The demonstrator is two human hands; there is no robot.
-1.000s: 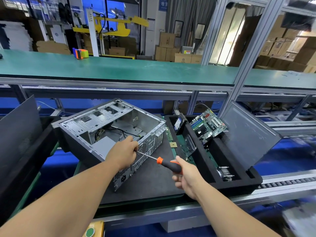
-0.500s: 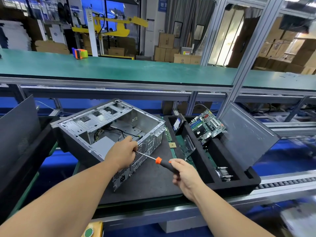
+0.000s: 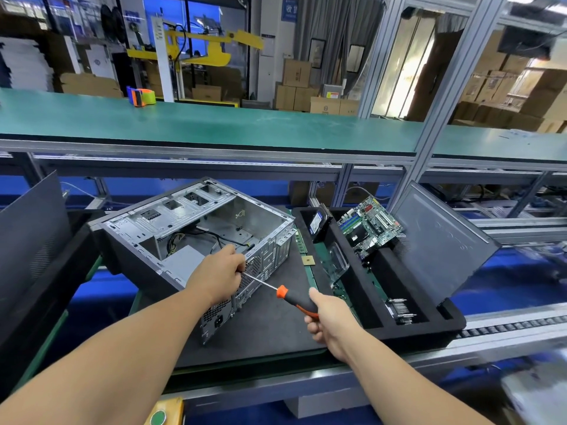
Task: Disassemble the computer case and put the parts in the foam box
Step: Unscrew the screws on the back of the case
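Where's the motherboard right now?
In the head view the motherboard is right of centre, leaning tilted in the rear of the black foam box, between the hard drive and the grey side panel.

You have one wide-angle view from your head, facing forward and down at the computer case (image 3: 196, 240) close below you; the green shelf (image 3: 214, 124) runs behind it.

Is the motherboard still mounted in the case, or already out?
Out. The motherboard leans in the foam box right of the computer case, whose open interior shows only cables and bare metal.
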